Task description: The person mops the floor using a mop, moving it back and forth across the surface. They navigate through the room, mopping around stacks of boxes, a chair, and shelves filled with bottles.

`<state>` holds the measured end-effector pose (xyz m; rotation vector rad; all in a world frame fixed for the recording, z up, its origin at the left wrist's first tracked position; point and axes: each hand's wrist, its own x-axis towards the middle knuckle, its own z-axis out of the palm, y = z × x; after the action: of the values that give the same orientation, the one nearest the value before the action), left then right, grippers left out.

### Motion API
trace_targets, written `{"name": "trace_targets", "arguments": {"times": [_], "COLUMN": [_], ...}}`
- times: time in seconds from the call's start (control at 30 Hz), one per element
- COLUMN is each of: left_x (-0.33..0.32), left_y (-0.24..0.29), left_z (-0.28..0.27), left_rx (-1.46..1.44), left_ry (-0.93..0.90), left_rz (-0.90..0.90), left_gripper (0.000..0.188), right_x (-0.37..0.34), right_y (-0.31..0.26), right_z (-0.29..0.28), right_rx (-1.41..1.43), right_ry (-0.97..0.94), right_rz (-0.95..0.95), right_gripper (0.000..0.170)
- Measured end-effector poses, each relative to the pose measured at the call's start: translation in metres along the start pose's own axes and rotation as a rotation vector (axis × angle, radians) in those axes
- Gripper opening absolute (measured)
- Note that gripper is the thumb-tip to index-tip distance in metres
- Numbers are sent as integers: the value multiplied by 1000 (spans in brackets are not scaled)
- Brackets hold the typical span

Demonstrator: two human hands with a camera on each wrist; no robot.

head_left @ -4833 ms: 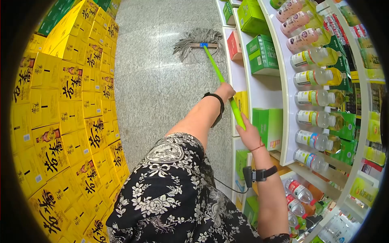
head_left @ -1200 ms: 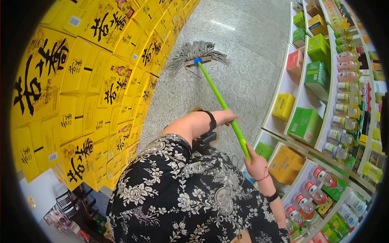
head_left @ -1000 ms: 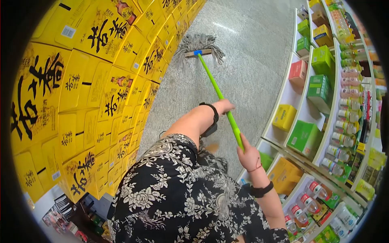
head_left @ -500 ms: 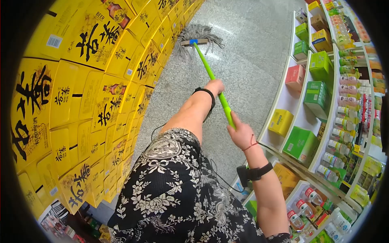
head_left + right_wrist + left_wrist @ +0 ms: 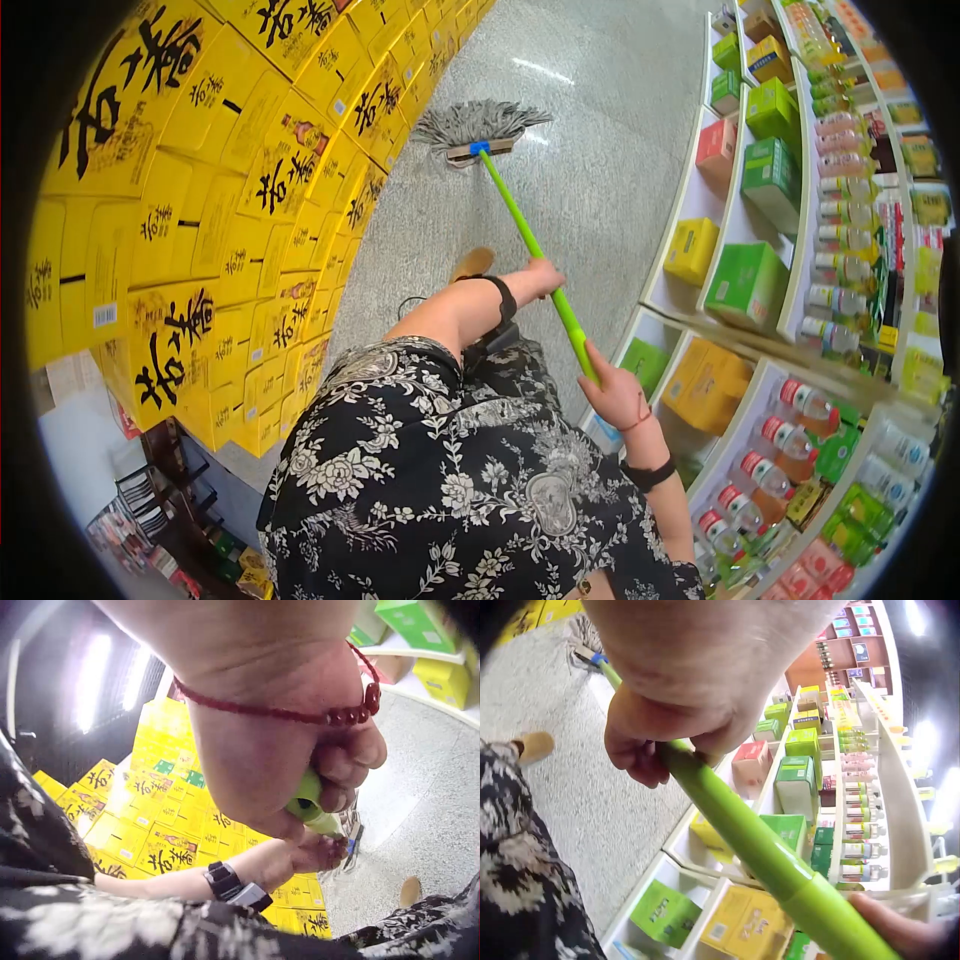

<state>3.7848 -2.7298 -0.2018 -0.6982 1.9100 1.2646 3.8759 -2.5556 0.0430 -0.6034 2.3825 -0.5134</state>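
Observation:
A mop with a bright green handle [image 5: 512,210] lies across the aisle, its grey string head [image 5: 485,125] spread on the speckled floor near the yellow cartons. A blue joint [image 5: 479,148] links handle and wooden bar. Partway down the handle my left hand [image 5: 541,278] grips it, fingers curled round in the left wrist view. Nearer my body, my right hand [image 5: 614,393] wraps the upper end, thumb along it. The right wrist view shows the handle's open hollow end [image 5: 309,795] poking from my right fist, with my left hand [image 5: 307,851] beyond.
Stacked yellow beer cartons [image 5: 270,180] wall the left side. White shelves [image 5: 690,180] with boxes and bottles [image 5: 845,240] line the right. A shoe [image 5: 473,263] stands on the floor [image 5: 600,130] between. Below the cartons is a dark rack [image 5: 180,470].
Since half a second ago, both hands and the mop head have drawn back toward my body. Earlier, the mop head lay nearer the shelves; both hands keep their grip on the handle throughout.

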Motion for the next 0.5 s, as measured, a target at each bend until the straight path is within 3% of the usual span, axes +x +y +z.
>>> {"name": "trace_targets", "arguments": {"times": [0.13,0.2,0.37,0.5], "left_x": [-70,-112,-183,-188], "left_y": [-33,-33,-28,-41], "left_z": [55,62,65,54], "left_rx": [-92,-74,-51,-80], "left_ry": [-24,-180,-195,-221], "left_rz": [18,41,-8,13], "left_gripper": [45,57,37,38], "right_x": [-84,-115,-154,-155], "right_y": [12,4,-21,-37], "right_z": [21,18,0,7], "right_rx": [31,-20,-22,-33], "right_ry": [-27,-72,-120,-97], "right_rz": [-23,14,11,-13], "right_gripper": [58,58,58,56]}}
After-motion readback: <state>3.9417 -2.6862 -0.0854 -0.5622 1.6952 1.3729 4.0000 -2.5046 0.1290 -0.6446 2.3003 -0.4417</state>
